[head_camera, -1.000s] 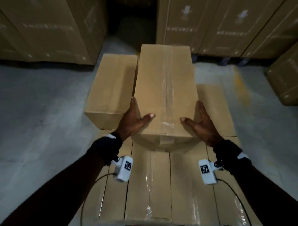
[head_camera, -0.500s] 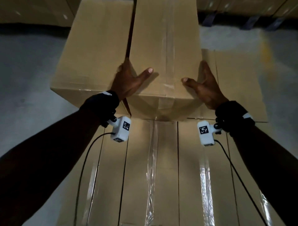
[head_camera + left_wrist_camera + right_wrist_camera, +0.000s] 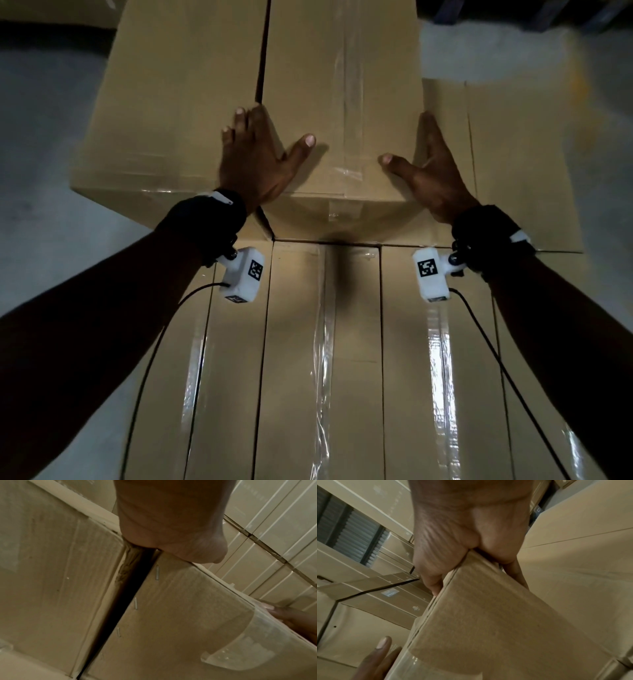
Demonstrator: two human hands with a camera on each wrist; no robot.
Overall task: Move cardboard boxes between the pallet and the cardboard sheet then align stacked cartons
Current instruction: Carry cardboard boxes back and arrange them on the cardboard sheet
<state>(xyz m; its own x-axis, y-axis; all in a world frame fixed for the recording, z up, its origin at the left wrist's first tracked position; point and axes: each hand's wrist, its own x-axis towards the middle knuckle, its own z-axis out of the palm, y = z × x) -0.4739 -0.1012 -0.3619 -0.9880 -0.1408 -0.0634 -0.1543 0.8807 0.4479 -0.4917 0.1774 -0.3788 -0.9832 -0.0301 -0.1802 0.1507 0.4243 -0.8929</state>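
From the head view, the taped carton (image 3: 342, 113) sits on a lower layer of cartons (image 3: 349, 359), just beside a second carton (image 3: 178, 113) on its left. The left hand (image 3: 255, 161) lies at the gap between the two, fingers straight, thumb spread on the top. The right hand (image 3: 430, 171) presses the carton's right side, thumb on top.

In the left wrist view, the palm (image 3: 168, 520) sits over the dark gap (image 3: 126, 599).

In the right wrist view, the right hand's fingers (image 3: 513, 572) lie flat along the carton's side, thumb over the edge.
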